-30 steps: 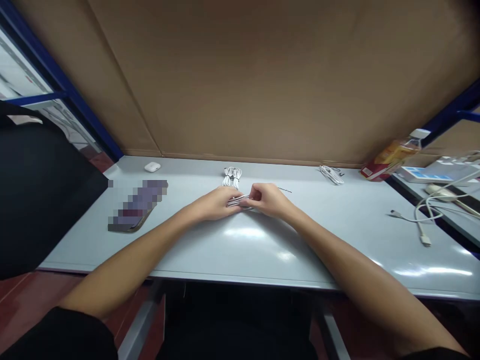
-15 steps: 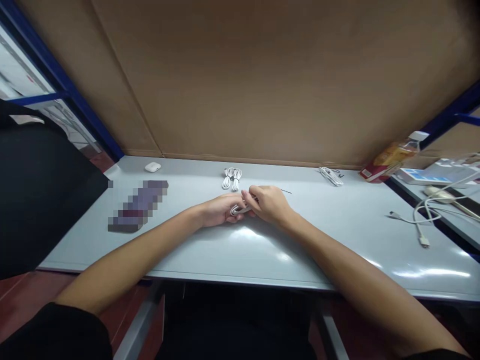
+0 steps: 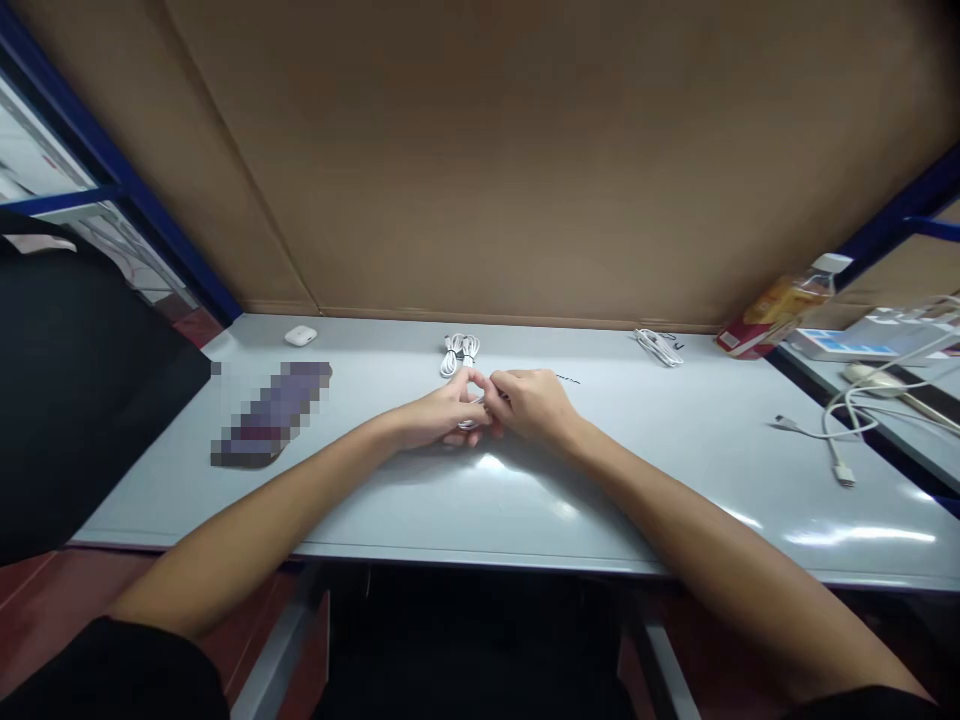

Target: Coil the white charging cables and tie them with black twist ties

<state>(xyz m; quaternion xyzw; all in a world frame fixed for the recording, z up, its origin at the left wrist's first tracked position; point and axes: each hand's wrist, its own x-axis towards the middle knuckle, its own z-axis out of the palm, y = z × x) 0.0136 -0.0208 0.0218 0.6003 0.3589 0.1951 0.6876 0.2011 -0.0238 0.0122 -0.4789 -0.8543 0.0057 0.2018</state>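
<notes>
Both my hands meet over the middle of the grey table (image 3: 420,500). Between the fingers of my left hand (image 3: 439,415) is a coiled white cable (image 3: 468,425), mostly hidden by the fingers. My right hand (image 3: 532,405) is closed at the coil's right side, its fingertips pressed together against it; what exactly they pinch is hidden. Just behind the hands lie two bundled white cables (image 3: 460,354), side by side with dark ties round them. A few thin black strips (image 3: 568,379) rest beyond my right hand.
At the back right lie another coiled white cable (image 3: 658,346) and a tilted drink bottle (image 3: 776,310). Loose white cables (image 3: 840,425) hang over from the side table. To the left are a white earbud case (image 3: 301,336), a blurred-out object (image 3: 274,415) and a black chair back (image 3: 82,390).
My left thumb and forefinger have lifted and bent into an arch at the coil, touching near my right fingertips. Less of the cable shows now. The view has shifted slightly.
</notes>
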